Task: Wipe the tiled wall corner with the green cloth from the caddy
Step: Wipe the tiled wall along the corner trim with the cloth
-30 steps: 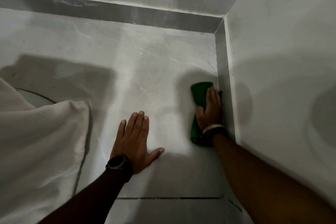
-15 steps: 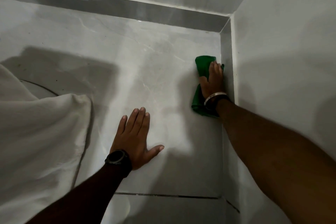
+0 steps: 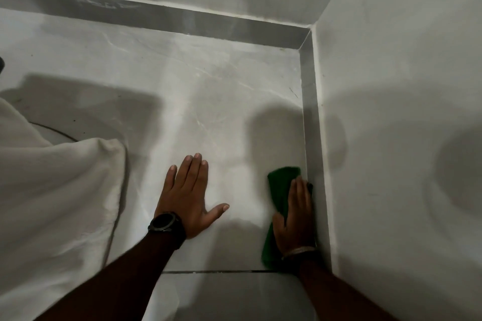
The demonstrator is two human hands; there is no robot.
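The green cloth (image 3: 278,190) is pressed flat on the grey marbled tile (image 3: 208,101), right beside the grey trim strip (image 3: 310,117) that runs along the corner. My right hand (image 3: 294,219) lies on top of the cloth, palm down, fingers together, and hides its middle. Cloth shows above my fingertips and by the wrist. My left hand (image 3: 189,195) rests flat on the tile left of the cloth, fingers spread, holding nothing; a black watch sits on its wrist. No caddy is in view.
A white towel or sheet (image 3: 52,216) bulges in from the left. The plain white wall (image 3: 391,138) stands to the right of the corner. A tile joint (image 3: 221,271) crosses below the hands. Another trim strip (image 3: 161,17) runs across the top.
My right hand has slid the cloth down along the corner strip, after moving it up half a second ago. My left hand has stayed in place on the tile.
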